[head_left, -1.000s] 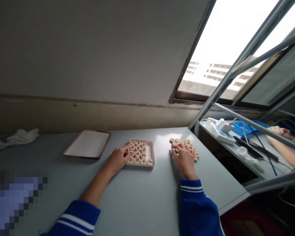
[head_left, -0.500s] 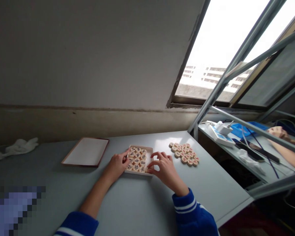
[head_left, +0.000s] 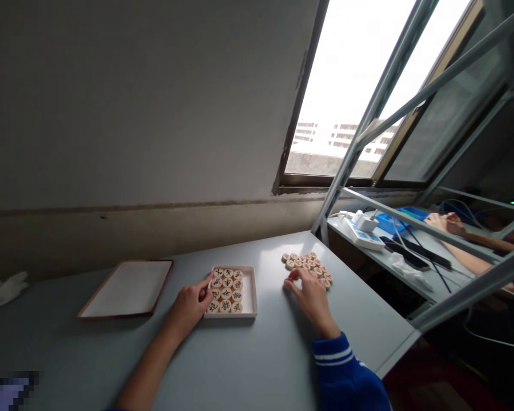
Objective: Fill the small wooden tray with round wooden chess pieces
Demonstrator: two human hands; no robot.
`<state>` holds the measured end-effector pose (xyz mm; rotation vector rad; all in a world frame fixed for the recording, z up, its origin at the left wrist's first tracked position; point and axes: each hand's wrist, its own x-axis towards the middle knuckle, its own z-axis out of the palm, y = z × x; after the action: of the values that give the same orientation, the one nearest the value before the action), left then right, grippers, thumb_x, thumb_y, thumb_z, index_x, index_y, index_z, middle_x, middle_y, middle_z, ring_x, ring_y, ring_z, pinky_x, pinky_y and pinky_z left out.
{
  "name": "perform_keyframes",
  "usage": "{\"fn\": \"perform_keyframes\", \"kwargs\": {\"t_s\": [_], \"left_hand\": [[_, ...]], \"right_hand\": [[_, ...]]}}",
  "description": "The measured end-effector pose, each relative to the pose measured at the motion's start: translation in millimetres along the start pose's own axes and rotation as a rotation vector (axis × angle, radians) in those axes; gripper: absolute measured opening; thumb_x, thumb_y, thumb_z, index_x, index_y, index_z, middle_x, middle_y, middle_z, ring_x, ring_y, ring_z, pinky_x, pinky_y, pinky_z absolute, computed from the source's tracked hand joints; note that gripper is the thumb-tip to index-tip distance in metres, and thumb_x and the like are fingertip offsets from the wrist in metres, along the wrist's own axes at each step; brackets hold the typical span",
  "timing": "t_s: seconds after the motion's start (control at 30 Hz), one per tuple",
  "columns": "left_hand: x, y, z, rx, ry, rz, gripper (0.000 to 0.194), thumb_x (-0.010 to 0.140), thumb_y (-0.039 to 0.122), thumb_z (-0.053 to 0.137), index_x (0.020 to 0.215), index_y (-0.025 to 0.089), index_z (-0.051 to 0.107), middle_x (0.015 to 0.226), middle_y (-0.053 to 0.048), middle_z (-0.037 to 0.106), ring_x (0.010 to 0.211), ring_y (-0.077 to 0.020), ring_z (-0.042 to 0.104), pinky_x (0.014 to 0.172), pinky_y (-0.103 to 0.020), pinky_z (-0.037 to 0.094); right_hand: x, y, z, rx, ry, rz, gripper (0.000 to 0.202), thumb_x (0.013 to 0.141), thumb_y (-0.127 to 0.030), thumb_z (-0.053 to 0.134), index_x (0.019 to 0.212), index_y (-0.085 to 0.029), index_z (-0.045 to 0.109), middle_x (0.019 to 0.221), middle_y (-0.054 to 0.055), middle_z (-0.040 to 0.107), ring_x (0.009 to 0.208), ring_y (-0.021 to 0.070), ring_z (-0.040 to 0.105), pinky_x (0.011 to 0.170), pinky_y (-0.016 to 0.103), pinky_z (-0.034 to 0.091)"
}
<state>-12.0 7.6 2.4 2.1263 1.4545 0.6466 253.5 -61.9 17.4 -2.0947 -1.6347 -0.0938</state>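
Observation:
A shallow white box [head_left: 249, 291] sits on the grey table and holds rows of round wooden Chinese chess pieces [head_left: 226, 294] marked in black. The strip along its right side shows bare white bottom. My left hand [head_left: 191, 305] grips the box's left wall, thumb and fingers bent over the edge. My right hand [head_left: 312, 299] hovers at the near-left edge of a loose cluster of chess pieces [head_left: 307, 264], many marked in red. Its thumb and forefinger are curved, tips a little apart, with no piece visible between them. The hand covers part of the cluster.
A box lid [head_left: 122, 289] lies inside up on the left. White cloth [head_left: 4, 290] is at the far left. Metal bed-frame bars [head_left: 338, 191] rise beside the table's right edge. Beyond them are a power strip [head_left: 364, 233], a blue tray [head_left: 400, 220] and another person's hands [head_left: 445, 222].
My right hand has moved from the box's near-right corner to the loose pieces on the right. My left hand stays at the box's left wall. The camera view has shifted.

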Motion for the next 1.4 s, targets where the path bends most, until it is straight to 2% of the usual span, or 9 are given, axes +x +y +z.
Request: {"fn": "perform_keyframes", "kwargs": {"t_s": [0.1, 0.27, 0.43, 0.57, 0.67, 0.83, 1.0, 1.17, 1.4], "left_hand": [[0.0, -0.8, 0.5, -0.001, 0.002, 0.005, 0.053, 0.075, 0.028, 0.034, 0.118, 0.003, 0.052, 0.052, -0.002, 0.056, 0.049, -0.0122, 0.045, 0.053, -0.021, 0.033], [-0.9, 1.1, -0.7, -0.026, 0.013, 0.006, 0.053, 0.075, 0.027, 0.035, 0.118, 0.002, 0.051, 0.048, 0.0, 0.053, 0.048, -0.0114, 0.044, 0.052, -0.021, 0.033], [-0.9, 4.2, -2.8, -0.039, 0.0, -0.018, 0.052, 0.074, 0.026, 0.038, 0.119, 0.003, 0.05, 0.047, 0.001, 0.053, 0.047, -0.0103, 0.042, 0.052, -0.02, 0.032], [-0.5, 0.8, -1.2, -0.048, -0.001, 0.008, 0.052, 0.074, 0.028, 0.037, 0.119, 0.005, 0.051, 0.049, 0.001, 0.053, 0.047, -0.0108, 0.042, 0.052, -0.021, 0.033], [-0.4, -2.0, 0.3, -0.053, -0.005, 0.004, 0.052, 0.074, 0.027, 0.037, 0.12, 0.007, 0.05, 0.052, 0.0, 0.054, 0.05, -0.0117, 0.044, 0.052, -0.021, 0.033], [-0.5, -2.7, 1.5, -0.067, 0.005, 0.003, 0.05, 0.074, 0.023, 0.037, 0.119, 0.006, 0.051, 0.053, -0.001, 0.056, 0.048, -0.0108, 0.043, 0.053, -0.022, 0.033], [-0.2, -2.6, 1.8, -0.087, 0.023, 0.013, 0.047, 0.074, 0.021, 0.039, 0.116, 0.006, 0.055, 0.054, -0.003, 0.059, 0.048, -0.0101, 0.044, 0.053, -0.021, 0.034], [-0.7, -1.3, 0.9, -0.068, 0.004, -0.004, 0.049, 0.075, 0.024, 0.038, 0.12, 0.006, 0.05, 0.06, -0.005, 0.065, 0.052, -0.012, 0.051, 0.054, -0.021, 0.037], [-1.2, -0.1, 0.6, -0.031, 0.019, 0.015, 0.047, 0.077, 0.024, 0.036, 0.119, 0.009, 0.052, 0.068, -0.006, 0.068, 0.057, -0.0137, 0.056, 0.055, -0.02, 0.04]], "right_hand": [[0.6, 9.8, -0.3, -0.169, 0.098, 0.023, 0.011, 0.078, -0.027, 0.052, 0.082, -0.02, 0.059, 0.094, 0.007, 0.058, 0.091, 0.0248, 0.05, 0.074, 0.034, 0.032], [0.4, 14.1, -2.5, -0.172, 0.004, -0.052, 0.009, 0.078, -0.028, 0.052, 0.078, -0.022, 0.059, 0.087, 0.002, 0.061, 0.088, 0.0222, 0.051, 0.075, 0.034, 0.03], [2.4, 14.5, -3.1, -0.119, 0.011, -0.009, 0.008, 0.077, -0.026, 0.053, 0.077, -0.022, 0.06, 0.086, 0.003, 0.061, 0.088, 0.022, 0.051, 0.075, 0.033, 0.03], [1.0, -21.0, 1.3, 0.071, -0.081, -0.188, 0.009, 0.08, -0.026, 0.053, 0.085, -0.026, 0.062, 0.091, -0.001, 0.061, 0.088, 0.0179, 0.052, 0.076, 0.03, 0.032], [-2.9, -58.8, 5.3, 0.098, -0.23, -0.35, 0.008, 0.08, -0.026, 0.057, 0.084, -0.029, 0.063, 0.094, -0.003, 0.061, 0.089, 0.0169, 0.052, 0.074, 0.03, 0.031], [-8.9, -87.3, 9.5, 0.023, -0.415, -0.387, 0.008, 0.074, -0.032, 0.064, 0.073, -0.025, 0.065, 0.082, -0.001, 0.063, 0.082, 0.0187, 0.052, 0.071, 0.031, 0.029], [-1.6, -77.5, 15.9, -0.014, -0.243, -0.334, 0.008, 0.081, -0.022, 0.055, 0.085, -0.023, 0.061, 0.089, 0.001, 0.061, 0.084, 0.018, 0.05, 0.071, 0.031, 0.028], [18.7, -78.8, 29.3, -0.061, -0.175, -0.491, 0.034, 0.077, -0.011, 0.056, 0.106, -0.029, 0.056, 0.105, 0.002, 0.055, 0.094, 0.0197, 0.046, 0.075, 0.032, 0.028], [32.3, -87.4, 43.7, -0.136, -0.093, -0.511, 0.013, 0.075, -0.02, 0.062, 0.088, -0.019, 0.059, 0.093, 0.005, 0.056, 0.089, 0.0208, 0.046, 0.074, 0.033, 0.03]]}}
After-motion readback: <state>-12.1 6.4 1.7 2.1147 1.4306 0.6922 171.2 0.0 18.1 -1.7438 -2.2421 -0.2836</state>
